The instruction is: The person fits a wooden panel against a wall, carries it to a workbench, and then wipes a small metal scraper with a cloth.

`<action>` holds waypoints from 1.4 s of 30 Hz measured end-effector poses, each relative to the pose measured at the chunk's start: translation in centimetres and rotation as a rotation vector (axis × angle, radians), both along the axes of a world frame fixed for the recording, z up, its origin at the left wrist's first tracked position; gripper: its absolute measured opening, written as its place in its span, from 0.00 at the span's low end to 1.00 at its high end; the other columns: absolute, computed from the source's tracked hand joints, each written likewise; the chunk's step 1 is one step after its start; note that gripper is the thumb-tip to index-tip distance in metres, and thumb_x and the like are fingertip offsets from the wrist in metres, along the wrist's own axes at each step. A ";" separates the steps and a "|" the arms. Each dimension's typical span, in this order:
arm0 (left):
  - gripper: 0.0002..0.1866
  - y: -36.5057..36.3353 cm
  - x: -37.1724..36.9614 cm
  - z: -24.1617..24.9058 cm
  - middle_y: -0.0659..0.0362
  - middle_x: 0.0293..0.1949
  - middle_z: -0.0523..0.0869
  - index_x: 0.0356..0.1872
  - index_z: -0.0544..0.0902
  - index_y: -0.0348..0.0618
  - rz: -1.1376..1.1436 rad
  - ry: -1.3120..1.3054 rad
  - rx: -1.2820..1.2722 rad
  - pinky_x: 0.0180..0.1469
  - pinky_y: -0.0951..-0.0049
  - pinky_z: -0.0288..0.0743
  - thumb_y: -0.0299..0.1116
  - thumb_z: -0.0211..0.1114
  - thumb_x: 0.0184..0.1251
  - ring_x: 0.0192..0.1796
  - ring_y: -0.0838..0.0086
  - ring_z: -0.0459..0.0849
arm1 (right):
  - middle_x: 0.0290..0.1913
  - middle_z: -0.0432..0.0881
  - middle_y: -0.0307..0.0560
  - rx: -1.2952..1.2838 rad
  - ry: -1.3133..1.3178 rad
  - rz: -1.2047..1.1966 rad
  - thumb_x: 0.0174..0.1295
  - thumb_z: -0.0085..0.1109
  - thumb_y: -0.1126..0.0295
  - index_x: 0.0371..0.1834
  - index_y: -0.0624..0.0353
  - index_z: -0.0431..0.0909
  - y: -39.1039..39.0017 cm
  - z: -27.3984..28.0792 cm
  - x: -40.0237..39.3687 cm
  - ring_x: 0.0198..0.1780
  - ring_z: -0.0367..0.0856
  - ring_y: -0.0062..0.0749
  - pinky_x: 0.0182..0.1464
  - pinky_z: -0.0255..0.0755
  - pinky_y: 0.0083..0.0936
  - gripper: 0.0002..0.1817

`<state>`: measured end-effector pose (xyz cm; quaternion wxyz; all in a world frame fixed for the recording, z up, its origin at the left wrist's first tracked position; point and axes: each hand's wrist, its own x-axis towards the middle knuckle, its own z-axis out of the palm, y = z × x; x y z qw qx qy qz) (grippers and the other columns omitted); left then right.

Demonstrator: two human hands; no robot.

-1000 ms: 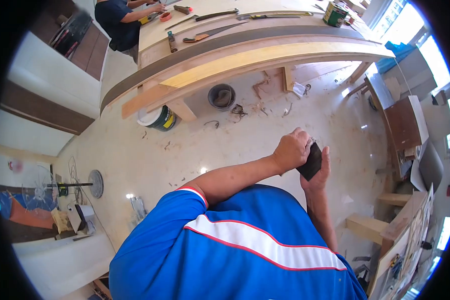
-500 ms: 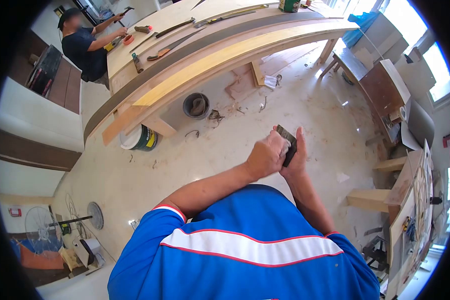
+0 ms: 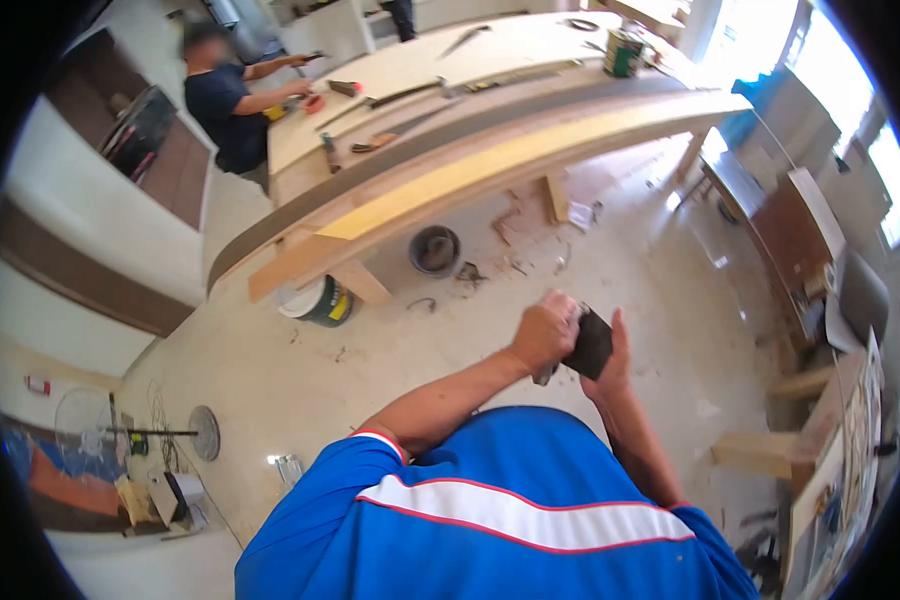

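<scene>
In front of my chest, a dark, flat rectangular block (image 3: 590,345) is between my two hands, tilted with its broad face toward me. My left hand (image 3: 546,335) is closed at the block's left edge, fingers curled. Below that fist a small greyish edge pokes out, of a kind I cannot tell. My right hand (image 3: 614,362) supports the block from the right side, its thumb pointing up along the edge and its other fingers mostly hidden behind.
Ahead stands a long wooden workbench (image 3: 490,160) with a handsaw (image 3: 400,132), other tools and a green can (image 3: 624,54). Below it are a dark bucket (image 3: 435,250) and a white-and-green tub (image 3: 318,300). A person (image 3: 225,100) works at its far left. Wooden boards (image 3: 760,450) stand right; a fan (image 3: 80,425) stands left.
The block has turned, showing more of its broad face. The room has shifted right and down in view as my head moved. My hands remain on the block.
</scene>
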<state>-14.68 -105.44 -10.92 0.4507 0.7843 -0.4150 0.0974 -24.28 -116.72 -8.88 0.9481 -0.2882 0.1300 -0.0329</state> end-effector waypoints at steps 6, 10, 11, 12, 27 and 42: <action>0.10 0.7 -2.5 1.7 0.48 0.36 0.80 0.38 0.78 0.41 -0.099 0.031 -0.095 0.38 0.53 0.79 0.27 0.67 0.56 0.37 0.48 0.82 | 0.55 0.83 0.50 -0.021 0.010 -0.026 0.74 0.43 0.40 0.61 0.63 0.76 -0.3 -0.3 0.7 0.57 0.82 0.37 0.63 0.74 0.35 0.34; 0.09 0.3 -0.5 2.1 0.48 0.37 0.80 0.38 0.78 0.42 0.011 0.112 -0.044 0.38 0.54 0.79 0.28 0.67 0.57 0.34 0.48 0.82 | 0.56 0.83 0.48 -0.097 -0.049 0.021 0.74 0.41 0.38 0.60 0.61 0.77 0.9 0.5 1.6 0.59 0.80 0.36 0.64 0.73 0.35 0.35; 0.09 0.2 -0.3 2.1 0.49 0.37 0.80 0.38 0.78 0.42 0.038 0.111 -0.058 0.38 0.54 0.79 0.28 0.67 0.57 0.35 0.48 0.83 | 0.56 0.82 0.48 -0.096 -0.072 0.038 0.74 0.41 0.38 0.59 0.60 0.77 0.7 0.3 1.8 0.59 0.80 0.36 0.64 0.73 0.35 0.35; 0.09 0.0 -0.2 2.1 0.49 0.37 0.81 0.38 0.78 0.42 0.058 0.112 -0.070 0.37 0.54 0.79 0.28 0.68 0.57 0.35 0.48 0.83 | 0.56 0.82 0.47 -0.094 -0.092 0.048 0.74 0.41 0.38 0.59 0.60 0.77 0.6 0.2 2.0 0.59 0.80 0.36 0.64 0.73 0.35 0.35; 0.09 -1.4 0.3 2.8 0.49 0.34 0.82 0.39 0.80 0.42 0.050 0.030 -0.069 0.37 0.53 0.78 0.26 0.67 0.57 0.37 0.47 0.83 | 0.53 0.85 0.46 -0.023 -0.044 -0.033 0.74 0.45 0.41 0.57 0.56 0.80 -1.1 -0.4 2.4 0.55 0.83 0.35 0.62 0.75 0.36 0.30; 0.08 -3.4 -1.1 2.1 0.49 0.32 0.81 0.38 0.79 0.41 -0.090 -0.045 -0.030 0.38 0.52 0.76 0.26 0.66 0.58 0.37 0.48 0.82 | 0.44 0.86 0.44 0.031 0.026 -0.176 0.72 0.51 0.43 0.50 0.56 0.82 -3.5 -1.0 2.1 0.46 0.84 0.29 0.54 0.77 0.30 0.27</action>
